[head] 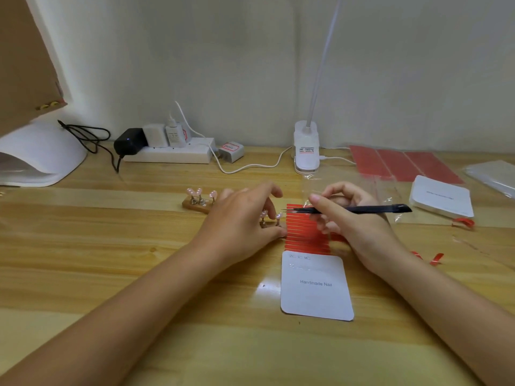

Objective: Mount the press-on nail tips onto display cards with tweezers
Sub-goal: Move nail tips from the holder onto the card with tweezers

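A pale wall is backing a wooden desk [111, 274], with a power strip [170, 154] and a clip lamp [306, 146] sitting at the far edge. The right hand [351, 218] is pinching black tweezers [348, 209] in its grip, tips pointing left; whether the tips are holding anything is too small to tell. The left hand [242, 218] is resting with loosely curled fingers on a wooden nail stand [195, 204], holding nothing I can make out. The pink nail tips [278, 216] are standing just left of the tweezer points, near but apparently not touching. The display card [316, 285] is lying nearer, below the red adhesive strips [303, 235]. The risk, as I judge it: the left fingers are crowding the tips, so a nudge could topple one, or a glancing tweezer pinch could flick it away.
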A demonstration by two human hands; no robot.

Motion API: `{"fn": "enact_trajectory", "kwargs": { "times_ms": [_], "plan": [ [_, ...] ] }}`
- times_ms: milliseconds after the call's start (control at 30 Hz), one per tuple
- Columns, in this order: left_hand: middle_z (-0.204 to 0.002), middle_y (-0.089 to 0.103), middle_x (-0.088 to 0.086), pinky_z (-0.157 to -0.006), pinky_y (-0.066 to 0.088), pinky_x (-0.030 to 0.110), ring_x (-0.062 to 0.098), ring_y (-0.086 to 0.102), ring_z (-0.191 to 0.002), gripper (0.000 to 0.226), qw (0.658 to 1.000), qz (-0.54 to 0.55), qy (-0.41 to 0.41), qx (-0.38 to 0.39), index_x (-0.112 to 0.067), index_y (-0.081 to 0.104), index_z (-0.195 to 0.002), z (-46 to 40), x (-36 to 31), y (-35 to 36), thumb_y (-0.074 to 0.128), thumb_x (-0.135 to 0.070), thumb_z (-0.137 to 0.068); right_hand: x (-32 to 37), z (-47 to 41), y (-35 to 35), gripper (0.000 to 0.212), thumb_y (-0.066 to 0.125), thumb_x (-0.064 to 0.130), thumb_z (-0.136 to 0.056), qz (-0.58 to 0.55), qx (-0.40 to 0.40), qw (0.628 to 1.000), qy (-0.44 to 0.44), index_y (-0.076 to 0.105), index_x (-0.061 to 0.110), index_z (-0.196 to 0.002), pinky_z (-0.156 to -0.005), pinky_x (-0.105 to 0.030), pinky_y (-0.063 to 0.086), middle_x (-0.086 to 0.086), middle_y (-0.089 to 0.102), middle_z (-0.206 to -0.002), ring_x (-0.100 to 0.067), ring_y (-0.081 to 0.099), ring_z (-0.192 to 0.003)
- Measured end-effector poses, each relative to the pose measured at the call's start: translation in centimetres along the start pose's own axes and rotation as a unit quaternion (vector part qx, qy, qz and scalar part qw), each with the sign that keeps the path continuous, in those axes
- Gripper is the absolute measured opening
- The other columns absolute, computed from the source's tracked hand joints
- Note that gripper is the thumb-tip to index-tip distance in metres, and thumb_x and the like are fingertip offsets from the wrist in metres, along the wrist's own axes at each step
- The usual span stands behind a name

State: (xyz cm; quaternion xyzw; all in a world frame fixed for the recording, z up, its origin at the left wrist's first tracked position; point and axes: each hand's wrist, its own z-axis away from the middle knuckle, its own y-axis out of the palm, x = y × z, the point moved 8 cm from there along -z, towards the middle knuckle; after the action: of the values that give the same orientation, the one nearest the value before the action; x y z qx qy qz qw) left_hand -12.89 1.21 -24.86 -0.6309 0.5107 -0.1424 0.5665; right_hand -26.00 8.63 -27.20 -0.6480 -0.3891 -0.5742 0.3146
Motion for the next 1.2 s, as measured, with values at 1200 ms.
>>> {"fn": "enact_trajectory", "kwargs": {
  "times_ms": [1200],
  "plan": [
    [-0.066,0.056,-0.017,-0.075,0.03,0.025,-0.007,0.047,-0.066,0.033,0.996,0.079,-0.025,0.021,-0.032,0.047,-0.094,-0.7,0.4,0.6,0.068,-0.018,-0.073,4.9,6.6,6.9,0.017,0.067,-0.015,-0.07,0.54,0.154,0.61,-0.559,0.064,0.002,-0.07,-0.046,-0.028,0.026,-0.005,0.042,-0.06,-0.018,0.027,-0.058]
  ]
}}
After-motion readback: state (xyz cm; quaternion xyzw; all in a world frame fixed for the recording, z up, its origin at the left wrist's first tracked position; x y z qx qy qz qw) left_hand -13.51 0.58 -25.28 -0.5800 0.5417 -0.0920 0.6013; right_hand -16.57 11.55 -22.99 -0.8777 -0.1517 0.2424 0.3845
